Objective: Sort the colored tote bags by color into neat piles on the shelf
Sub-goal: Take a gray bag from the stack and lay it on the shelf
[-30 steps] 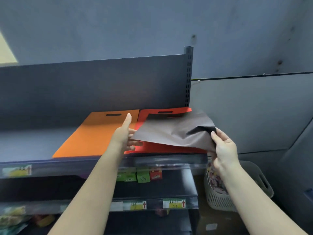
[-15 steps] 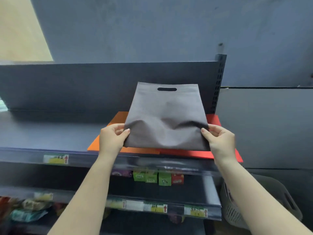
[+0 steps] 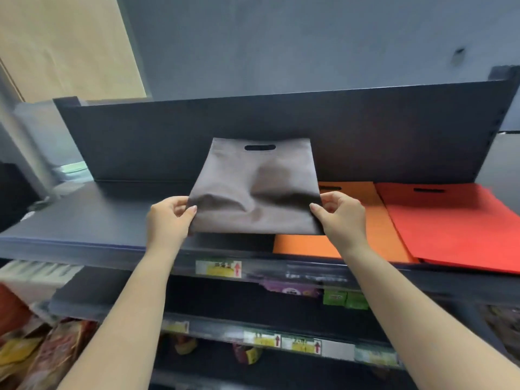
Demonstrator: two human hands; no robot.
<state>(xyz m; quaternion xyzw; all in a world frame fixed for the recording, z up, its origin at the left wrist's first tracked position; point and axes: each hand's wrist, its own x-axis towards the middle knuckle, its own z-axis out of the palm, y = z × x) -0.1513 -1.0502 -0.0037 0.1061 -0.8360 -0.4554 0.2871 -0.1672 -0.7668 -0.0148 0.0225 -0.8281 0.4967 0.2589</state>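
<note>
A grey-brown tote bag (image 3: 257, 190) with a slot handle at its far edge hangs above the dark top shelf (image 3: 92, 220). My left hand (image 3: 168, 218) pinches its near left corner and my right hand (image 3: 340, 216) pinches its near right corner. To the right an orange tote bag (image 3: 374, 229) lies flat on the shelf, partly behind my right hand. A red pile of tote bags (image 3: 455, 226) lies beside it at the far right.
The shelf's dark back panel (image 3: 365, 130) rises behind the bags. Bare shelf surface stretches left of the grey bag. Price labels (image 3: 219, 268) run along the shelf's front edge. Lower shelves hold snack packets (image 3: 50, 353) and small green boxes (image 3: 344, 299).
Both hands have carried the grey bag to the left, off the orange and red bags and over the bare part of the shelf. A second ago the bag was still being spread out.
</note>
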